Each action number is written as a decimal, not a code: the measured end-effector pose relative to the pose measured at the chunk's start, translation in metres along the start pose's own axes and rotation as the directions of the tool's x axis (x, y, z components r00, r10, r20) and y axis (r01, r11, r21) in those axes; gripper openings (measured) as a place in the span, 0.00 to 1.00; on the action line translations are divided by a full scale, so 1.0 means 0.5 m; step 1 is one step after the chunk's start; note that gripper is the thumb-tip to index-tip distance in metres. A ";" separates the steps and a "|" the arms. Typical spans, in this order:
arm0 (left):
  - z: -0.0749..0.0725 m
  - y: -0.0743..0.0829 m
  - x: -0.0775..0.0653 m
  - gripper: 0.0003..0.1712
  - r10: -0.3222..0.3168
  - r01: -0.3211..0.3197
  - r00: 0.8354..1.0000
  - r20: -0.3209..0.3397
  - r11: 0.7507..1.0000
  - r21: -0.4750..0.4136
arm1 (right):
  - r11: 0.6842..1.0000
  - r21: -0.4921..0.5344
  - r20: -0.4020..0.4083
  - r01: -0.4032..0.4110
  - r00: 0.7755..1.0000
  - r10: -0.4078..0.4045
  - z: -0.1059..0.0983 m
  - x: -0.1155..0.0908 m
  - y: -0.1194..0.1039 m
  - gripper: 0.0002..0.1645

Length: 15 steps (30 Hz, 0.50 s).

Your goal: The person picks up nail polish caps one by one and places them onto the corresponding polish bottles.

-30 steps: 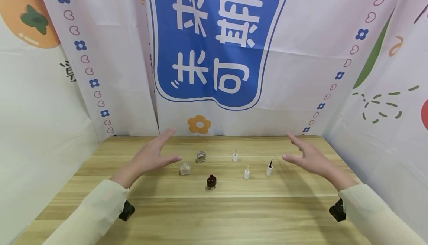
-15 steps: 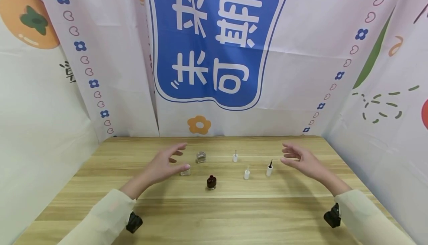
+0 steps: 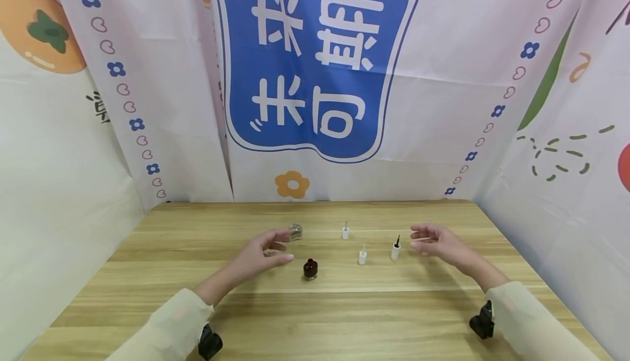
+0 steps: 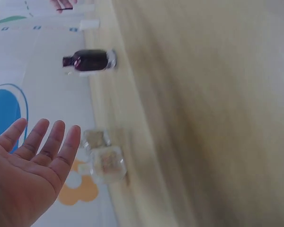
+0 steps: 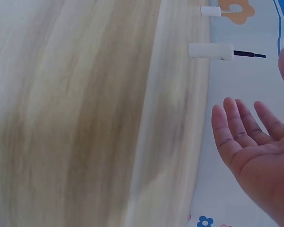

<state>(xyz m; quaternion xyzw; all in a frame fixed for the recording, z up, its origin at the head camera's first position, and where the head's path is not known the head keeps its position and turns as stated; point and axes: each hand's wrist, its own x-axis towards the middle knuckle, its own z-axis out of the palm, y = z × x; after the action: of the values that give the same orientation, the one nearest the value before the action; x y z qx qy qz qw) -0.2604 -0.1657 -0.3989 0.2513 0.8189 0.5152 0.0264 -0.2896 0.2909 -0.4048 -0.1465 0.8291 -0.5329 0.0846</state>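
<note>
My left hand [image 3: 263,254] hovers with loosely bent fingers between a dark red nail polish bottle [image 3: 310,269] and a clear nail polish bottle [image 3: 296,232], gripping nothing. A second clear bottle [image 4: 108,164] is hidden behind that hand in the head view but shows in the left wrist view. Near my right hand [image 3: 440,246], whose relaxed fingers hold nothing, a white brush cap [image 3: 396,251] stands with its dark brush pointing up. Another white cap [image 3: 362,257] and a farther white cap [image 3: 345,233] also stand brush-up. All three bottles appear uncapped.
The items stand on a wood-grain table [image 3: 315,317], whose back edge meets a printed white curtain [image 3: 433,131]. More curtain hangs at the left and right sides. A black wrist camera [image 3: 210,342] sits on the left wrist and another camera [image 3: 482,320] on the right.
Both hands have moved down and inward toward the bottles and caps, their fingers bending more. The left hand now covers one clear bottle in the head view. Bottles and caps have stayed put.
</note>
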 end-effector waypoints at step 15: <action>0.061 -0.024 0.002 0.38 -0.151 0.169 0.984 0.092 0.959 -0.229 | 0.982 0.118 0.024 -0.144 0.990 0.142 0.038 0.015 0.002 0.35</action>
<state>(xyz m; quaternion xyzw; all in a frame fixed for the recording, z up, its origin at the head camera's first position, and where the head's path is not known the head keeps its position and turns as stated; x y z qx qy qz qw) -0.2567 -0.1439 -0.4231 0.1982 0.7680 0.5954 0.1279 -0.2912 0.2727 -0.4136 -0.0853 0.8033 -0.5732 0.1375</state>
